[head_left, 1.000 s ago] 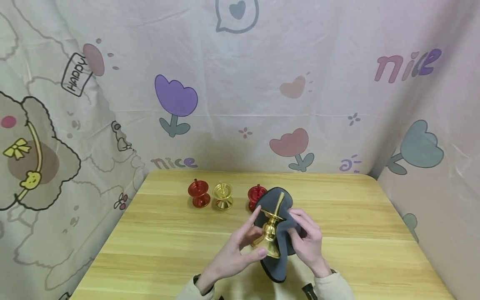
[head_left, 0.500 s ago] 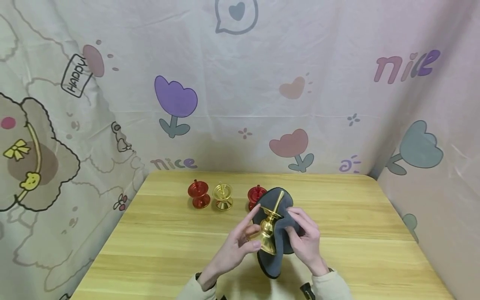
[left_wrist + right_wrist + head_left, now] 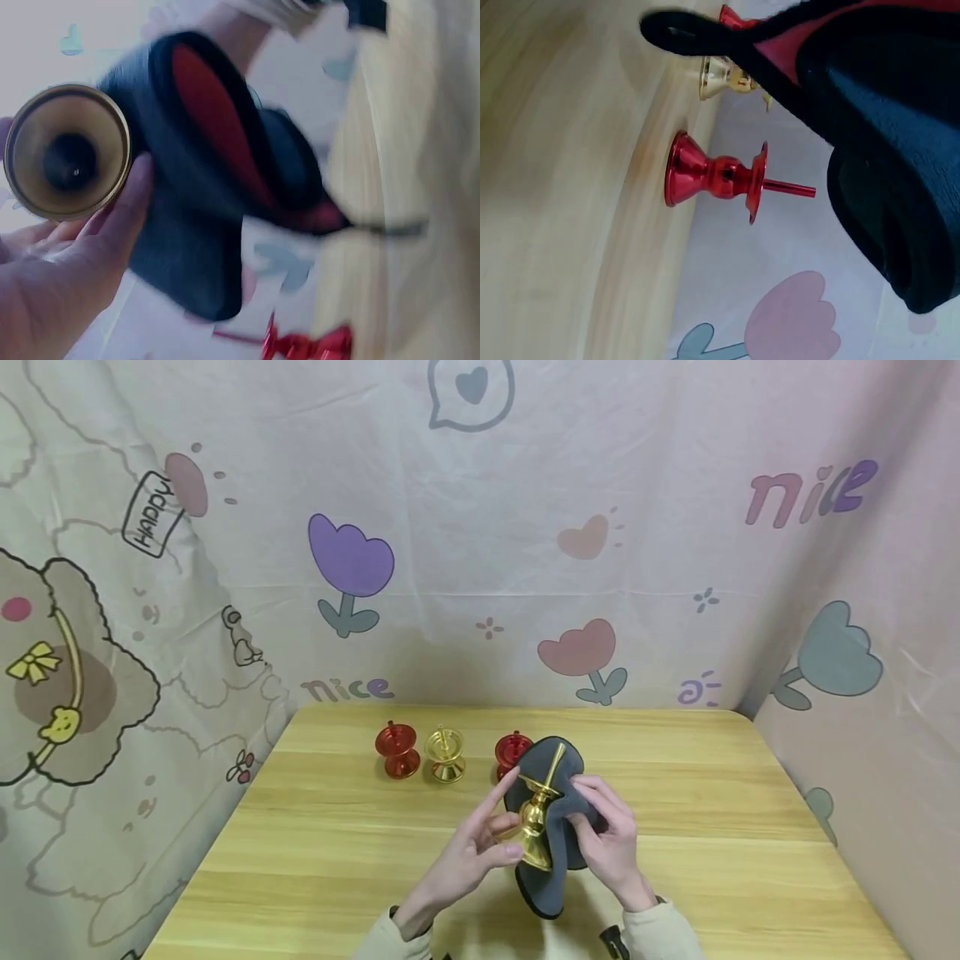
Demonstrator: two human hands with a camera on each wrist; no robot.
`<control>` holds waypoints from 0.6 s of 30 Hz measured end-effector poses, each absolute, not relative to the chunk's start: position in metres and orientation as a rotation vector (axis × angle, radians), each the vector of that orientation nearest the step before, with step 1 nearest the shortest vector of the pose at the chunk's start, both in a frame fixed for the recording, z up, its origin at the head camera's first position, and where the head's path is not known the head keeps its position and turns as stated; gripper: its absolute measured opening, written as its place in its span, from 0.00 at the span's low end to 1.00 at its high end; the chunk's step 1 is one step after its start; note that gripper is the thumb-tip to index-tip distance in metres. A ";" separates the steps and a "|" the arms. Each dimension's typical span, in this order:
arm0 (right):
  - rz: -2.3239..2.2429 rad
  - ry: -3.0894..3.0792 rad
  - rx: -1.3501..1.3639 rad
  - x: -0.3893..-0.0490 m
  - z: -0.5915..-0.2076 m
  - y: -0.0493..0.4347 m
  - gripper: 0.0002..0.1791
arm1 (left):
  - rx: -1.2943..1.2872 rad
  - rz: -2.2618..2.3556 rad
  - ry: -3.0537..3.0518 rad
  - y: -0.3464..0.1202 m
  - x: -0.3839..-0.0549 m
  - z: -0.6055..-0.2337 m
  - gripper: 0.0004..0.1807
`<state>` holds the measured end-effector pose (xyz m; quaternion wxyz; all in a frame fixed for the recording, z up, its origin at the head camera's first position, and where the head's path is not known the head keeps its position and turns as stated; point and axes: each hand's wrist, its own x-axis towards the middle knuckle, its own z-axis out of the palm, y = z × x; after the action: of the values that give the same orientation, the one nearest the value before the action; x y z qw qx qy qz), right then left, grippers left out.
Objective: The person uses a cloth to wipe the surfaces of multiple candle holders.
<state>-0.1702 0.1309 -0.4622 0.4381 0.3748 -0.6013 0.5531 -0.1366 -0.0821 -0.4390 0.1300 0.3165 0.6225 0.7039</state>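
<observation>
My left hand (image 3: 463,864) grips a shiny gold candle holder (image 3: 534,814) by its flared base. The holder leans slightly, its thin spike pointing up and to the right. In the left wrist view, the base's round hollow underside (image 3: 105,142) faces the camera. My right hand (image 3: 611,843) pinches a dark grey-blue cloth (image 3: 543,893) with black edging, folded against the holder's right side and spread behind it. Its red reverse and a black hanging loop (image 3: 679,34) show in the right wrist view, where the right hand's fingers are hidden.
Behind the cloth, partly covered, stands a red candle holder (image 3: 513,747). Farther left on the wooden table (image 3: 315,852) are another red holder (image 3: 397,747) and a gold one (image 3: 447,758), both upright. A printed curtain (image 3: 450,527) hangs along the back and sides.
The gold candle holder and cloth have shifted slightly left with both hands, the holder turning a little more upright. The holders standing on the table stay put.
</observation>
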 end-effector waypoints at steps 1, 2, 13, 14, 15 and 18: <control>1.377 -1.498 0.930 -0.170 -0.462 0.131 0.15 | 0.913 2.008 1.866 -0.082 -0.136 -0.439 0.48; 1.377 -1.500 0.932 -0.170 -0.463 0.131 0.15 | 0.913 1.972 1.935 -0.082 -0.136 -0.439 0.49; 1.368 -1.517 0.942 -0.172 -0.464 0.130 0.15 | 0.890 2.060 1.892 -0.084 -0.137 -0.442 0.45; 1.364 -1.522 0.930 -0.172 -0.465 0.130 0.15 | 0.876 2.048 1.884 -0.084 -0.138 -0.442 0.45; 1.360 -1.527 0.918 -0.173 -0.466 0.130 0.16 | 0.860 2.019 1.920 -0.084 -0.138 -0.441 0.46; 1.353 -1.532 0.912 -0.174 -0.467 0.130 0.15 | 0.835 1.918 2.088 -0.082 -0.138 -0.440 0.50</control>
<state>-0.1735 0.1301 -0.4667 0.4367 0.3665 -0.6157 0.5439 -0.1382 -0.0817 -0.4402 0.0929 0.2814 0.7034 0.6461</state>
